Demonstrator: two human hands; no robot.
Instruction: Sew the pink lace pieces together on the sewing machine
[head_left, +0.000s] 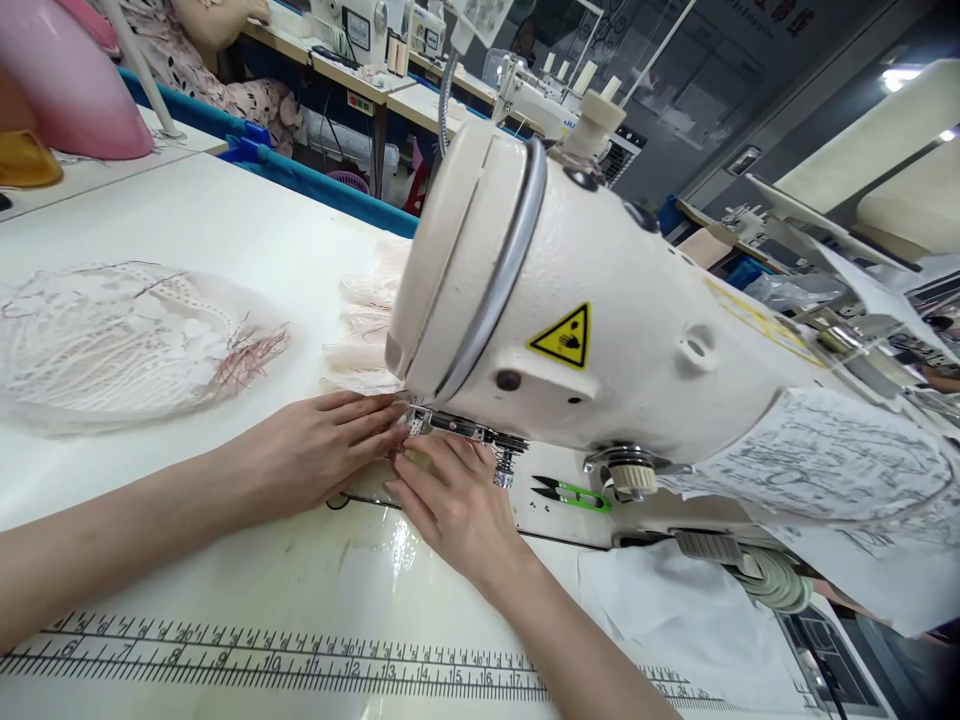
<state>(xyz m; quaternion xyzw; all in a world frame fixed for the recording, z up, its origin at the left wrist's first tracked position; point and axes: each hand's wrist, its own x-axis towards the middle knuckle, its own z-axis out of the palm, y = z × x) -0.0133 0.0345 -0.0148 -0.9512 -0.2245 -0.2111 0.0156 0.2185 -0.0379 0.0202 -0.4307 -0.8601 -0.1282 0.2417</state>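
Note:
My left hand (322, 445) lies palm down beside the needle area of a cream sewing machine (480, 260), its fingers stretched toward the presser foot (417, 420). Close against it from the other side is my right hand (454, 500), fingers bent and tips drawn in at a small piece of pale fabric mostly covered by both hands. Ruffled pale pink fabric (367, 320) spreads out behind the machine head. Thread snips (576, 496) with green handles rest on the machine bed, right of my right hand.
A sheer lace piece (135, 350) with loose reddish threads lies at left. Along the table's front edge runs a printed ruler (315, 660). White cloth (675, 600) lies at right. Beyond a blue edge rail (322, 190) are other machines and a person's arm (214, 25).

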